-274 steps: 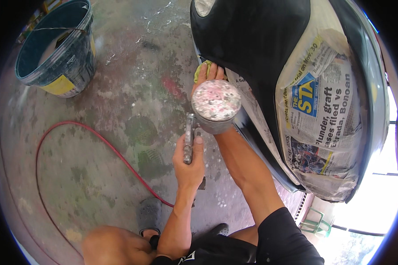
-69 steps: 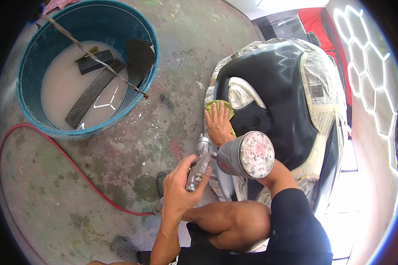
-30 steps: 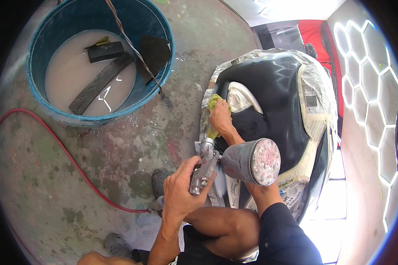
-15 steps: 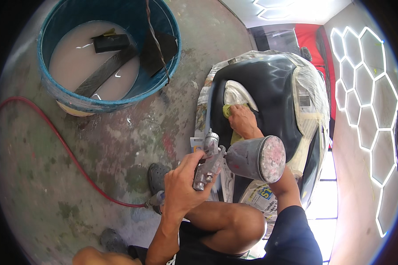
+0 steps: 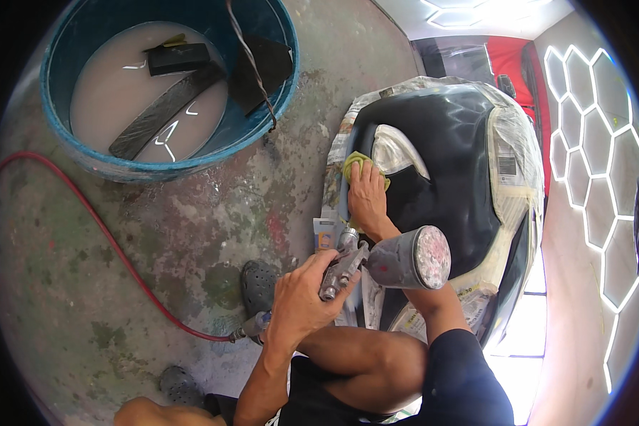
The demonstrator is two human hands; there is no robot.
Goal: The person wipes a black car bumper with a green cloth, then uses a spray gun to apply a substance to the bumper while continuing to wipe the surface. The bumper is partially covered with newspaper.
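Observation:
My left hand (image 5: 299,302) is wrapped around a metal spray gun (image 5: 346,268), its large grey paint cup (image 5: 397,259) tilted to the right with a pink-speckled end. Farther off, my right hand (image 5: 368,201) presses a yellow-green cloth (image 5: 357,162) against the left edge of a glossy dark vehicle body panel (image 5: 451,177). The cloth is bunched under the fingers and touches the panel beside a pale, almond-shaped area (image 5: 397,151). Masking paper and plastic (image 5: 512,153) surround the panel. The cup crosses in front of my right forearm.
At the upper left stands a blue bucket (image 5: 55,117) of cloudy liquid, with dark sanding blocks (image 5: 165,113) in it. A red hose (image 5: 113,245) curves over the stained floor to a fitting near my shoe (image 5: 259,282). A small tube (image 5: 324,236) is beside the panel.
My right hand and the cloth have slid left and slightly up, to the panel's left edge. The spray gun has shifted a little right and down in my left hand's hold. The view has shifted somewhat.

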